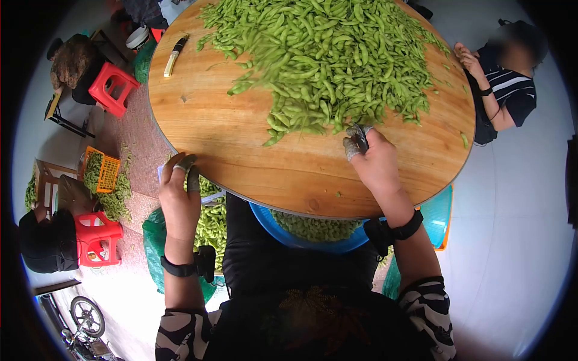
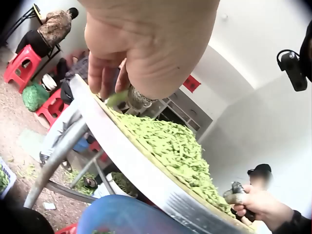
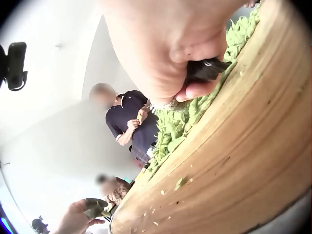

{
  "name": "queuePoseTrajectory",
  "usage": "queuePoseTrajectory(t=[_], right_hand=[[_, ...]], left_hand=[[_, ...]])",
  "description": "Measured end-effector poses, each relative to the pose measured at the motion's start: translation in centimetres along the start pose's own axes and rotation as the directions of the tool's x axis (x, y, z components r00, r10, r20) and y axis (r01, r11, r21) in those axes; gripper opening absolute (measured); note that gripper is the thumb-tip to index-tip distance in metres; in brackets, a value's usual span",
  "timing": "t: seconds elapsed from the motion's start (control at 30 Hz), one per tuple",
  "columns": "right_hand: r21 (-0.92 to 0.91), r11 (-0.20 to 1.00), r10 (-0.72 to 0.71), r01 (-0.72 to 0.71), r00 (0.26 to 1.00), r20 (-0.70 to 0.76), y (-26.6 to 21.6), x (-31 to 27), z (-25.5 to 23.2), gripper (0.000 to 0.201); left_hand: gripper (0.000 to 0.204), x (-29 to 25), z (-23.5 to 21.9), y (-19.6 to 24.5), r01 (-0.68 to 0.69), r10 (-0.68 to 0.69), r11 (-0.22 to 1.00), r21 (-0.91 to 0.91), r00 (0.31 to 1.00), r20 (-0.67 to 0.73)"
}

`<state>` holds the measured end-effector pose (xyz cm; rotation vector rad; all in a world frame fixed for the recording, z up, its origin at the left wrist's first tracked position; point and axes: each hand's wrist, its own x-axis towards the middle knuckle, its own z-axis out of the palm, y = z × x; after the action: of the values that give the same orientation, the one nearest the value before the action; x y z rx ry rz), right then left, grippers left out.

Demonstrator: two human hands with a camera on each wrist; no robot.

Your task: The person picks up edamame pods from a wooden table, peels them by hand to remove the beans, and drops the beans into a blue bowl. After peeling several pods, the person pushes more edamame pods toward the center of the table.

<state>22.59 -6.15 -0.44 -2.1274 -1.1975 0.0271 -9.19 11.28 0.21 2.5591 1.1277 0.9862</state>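
A big heap of green soybean pods (image 1: pixel 325 66) covers the far part of the round wooden table (image 1: pixel 223 120). At the near edge of the heap my right hand (image 1: pixel 379 159) grips a small black-handled tool (image 3: pixel 204 70); the fist hides most of it, and I cannot tell its kind. Grey covers wrap the thumb and fingertip of that hand. My left hand (image 1: pixel 179 192) is at the table's left rim, with covered fingertips too. Between its thumb and fingers it pinches a green pod (image 2: pixel 118 99), blurred in the left wrist view.
A folding knife (image 1: pixel 176 55) lies at the table's upper left. Below the near rim is a blue basin (image 1: pixel 265 219) of pods, beside a green sack (image 1: pixel 155 240). Red stools (image 1: pixel 114 89) stand on the left. A person (image 1: pixel 509 78) is at the right side.
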Motion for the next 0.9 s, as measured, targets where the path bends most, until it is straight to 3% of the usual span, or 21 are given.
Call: queuePoseTrajectory(t=[0.07, 0.17, 0.3, 0.33, 0.37, 0.43, 0.47, 0.53, 0.6, 0.63, 0.67, 0.7, 0.73, 0.77, 0.83, 0.87, 0.9], right_hand=[[-0.056, 0.998, -0.027, 0.026, 1.000, -0.015, -0.1, 0.2, 0.2, 0.033], [-0.103, 0.993, -0.065, 0.058, 0.995, -0.069, -0.6, 2.0, 1.2, 0.033], [-0.081, 0.997, -0.003, -0.001, 0.998, -0.058, 0.6, 1.7, 1.4, 0.033], [-0.055, 0.998, 0.008, -0.010, 0.999, -0.048, 0.8, 1.3, 1.0, 0.032], [-0.053, 0.999, 0.006, -0.008, 0.999, -0.043, 0.7, 0.8, 0.4, 0.032], [0.250, 0.963, 0.111, -0.100, 0.993, -0.031, 0.6, -0.7, -0.9, 0.031], [0.365, 0.926, 0.118, -0.097, 0.992, -0.035, 0.7, -1.4, -1.2, 0.024], [0.460, 0.870, 0.184, -0.179, 0.982, 0.035, 0.2, -2.4, -2.2, 0.022], [0.548, 0.795, 0.246, -0.262, 0.964, 0.105, -0.6, -3.4, -3.2, 0.020], [0.580, 0.782, 0.186, -0.229, 0.974, 0.134, -0.9, -3.9, -3.6, 0.019], [0.612, 0.766, 0.120, -0.196, 0.979, 0.163, -1.3, -4.3, -4.0, 0.019], [0.611, 0.766, 0.118, -0.198, 0.979, 0.169, -1.9, -4.7, -4.3, 0.019], [0.638, 0.743, 0.073, -0.200, 0.973, 0.220, -2.6, -5.0, -4.6, 0.019], [0.665, 0.719, 0.023, -0.201, 0.964, 0.266, -3.3, -5.4, -4.8, 0.020], [0.707, 0.679, 0.030, -0.197, 0.970, 0.242, -4.5, -6.2, -4.8, 0.021], [0.693, 0.707, 0.015, -0.143, 0.982, 0.188, -4.9, -6.7, -4.7, 0.022], [0.675, 0.732, 0.000, -0.091, 0.991, 0.134, -5.4, -7.2, -4.4, 0.022]], left_hand=[[0.022, 0.8, 0.6, 2.0, 0.027, -0.029, 0.997, -0.079, 0.999, -0.015], [0.025, 1.2, 1.5, 1.4, 0.006, -0.011, 0.998, -0.059, 0.996, -0.087], [0.032, 0.4, -1.1, 0.4, 0.251, -0.294, 0.937, -0.245, 0.942, -0.161], [0.031, 0.0, -1.1, -1.6, 0.199, -0.277, 0.929, -0.313, 0.934, -0.228], [0.034, -0.8, -1.3, -4.3, 0.099, -0.130, 0.988, -0.120, 0.948, -0.289], [0.034, -1.5, -2.5, -6.2, 0.267, -0.283, 0.957, -0.117, 0.948, -0.149], [0.034, -1.5, -2.4, -7.1, 0.269, -0.284, 0.956, -0.116, 0.948, -0.145], [0.042, -1.0, -1.6, -8.0, 0.183, -0.183, 0.886, 0.425, 0.982, -0.041], [0.047, -0.9, -1.2, -7.0, 0.147, -0.110, 0.875, 0.462, 0.988, -0.107], [0.052, -0.6, -1.1, -5.2, 0.119, -0.038, 0.858, 0.499, 0.985, -0.170], [0.058, -0.1, -1.3, -3.2, 0.042, 0.025, 0.880, 0.473, 0.991, -0.134], [0.054, 0.4, -1.3, -0.2, 0.027, 0.011, 0.936, 0.352, 0.994, -0.106], [0.045, 0.8, -1.3, 2.7, -0.052, 0.058, 0.993, 0.105, 0.997, -0.055], [0.031, 0.8, -1.1, 5.7, -0.023, 0.032, 0.981, -0.191, 0.998, 0.045], [0.011, 0.0, -0.9, 9.9, 0.065, 0.133, 0.833, -0.549, 0.941, 0.312], [0.008, -0.8, 0.4, 10.5, 0.103, 0.266, 0.696, -0.711, 0.882, 0.389], [0.012, -1.1, 0.5, 12.2, 0.226, 0.318, 0.624, -0.748, 0.801, 0.507]])
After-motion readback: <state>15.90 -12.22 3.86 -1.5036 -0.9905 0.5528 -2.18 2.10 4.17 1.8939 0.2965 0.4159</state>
